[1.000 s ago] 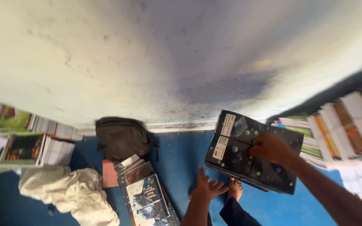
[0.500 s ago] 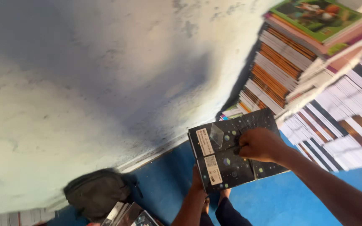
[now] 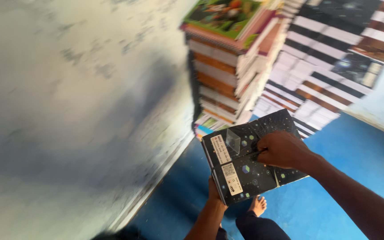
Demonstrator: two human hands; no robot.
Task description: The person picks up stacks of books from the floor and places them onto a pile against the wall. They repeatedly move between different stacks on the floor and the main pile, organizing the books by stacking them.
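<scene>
A person holds two black books (image 3: 250, 162) edge to edge above a blue floor (image 3: 334, 209), the right hand (image 3: 283, 150) clamped on top, the left hand (image 3: 214, 192) propping the lower edge from beneath, its grip hidden. The pair could split at the seam and drop toward the bare foot (image 3: 258, 205) if the top hand slackens. Tall book stacks (image 3: 232, 75) crowd just behind; a grey wall (image 3: 76, 111) closes the left; open floor lies right.

- A tall stack of paperback books (image 3: 227, 75) with orange and white spines, topped by a green-covered one (slightly blurred)
- Black-and-white striped book piles (image 3: 330, 58) just beside it
- Blue floor (image 3: 334, 209)
- Pale, stained plaster wall (image 3: 76, 111)
</scene>
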